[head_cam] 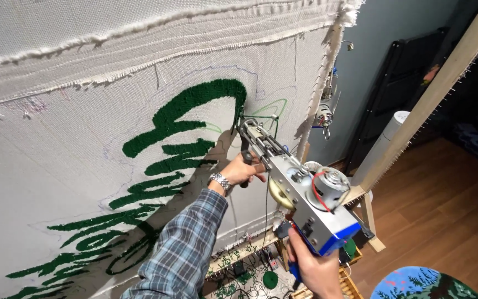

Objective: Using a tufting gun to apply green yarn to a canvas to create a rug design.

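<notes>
both hands grip a tufting gun (294,188) pressed tip-first against the stretched cloth (56,166), the left hand (243,170) closed on its front handle, the right hand (313,268) closed on the blue rear grip. the tip sits at the green tufted pattern (195,108), near the cloth's frayed right edge (327,72); beyond a slanted wooden beam (443,83) lies open wood floor (449,210)

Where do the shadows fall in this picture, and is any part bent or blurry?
Head view: the left hand and tufting gun cast a soft dark shadow down-left across the stretched cloth; the wide lens bows the wooden frame beam; the right hand, near the bottom edge, looks slightly soft.
</notes>
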